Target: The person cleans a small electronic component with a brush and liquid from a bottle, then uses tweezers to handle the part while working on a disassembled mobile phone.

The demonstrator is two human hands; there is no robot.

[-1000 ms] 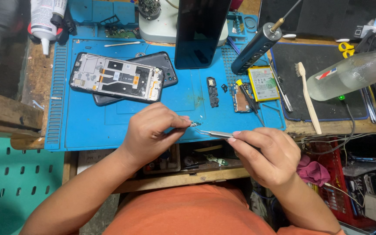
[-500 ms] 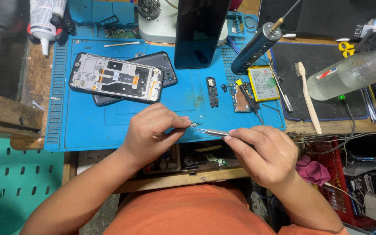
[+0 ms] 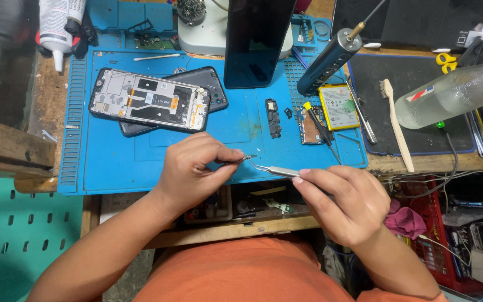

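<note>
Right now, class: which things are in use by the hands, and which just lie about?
In use:
left hand
small part
right hand
tweezers

Lying about:
opened phone
battery
brush
clear bottle

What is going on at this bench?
A person is working on phone parts over a blue mat. The left hand pinches a tiny metal part, and the right hand points tweezers at it. An opened phone lies further back, with a battery to the right.
</note>
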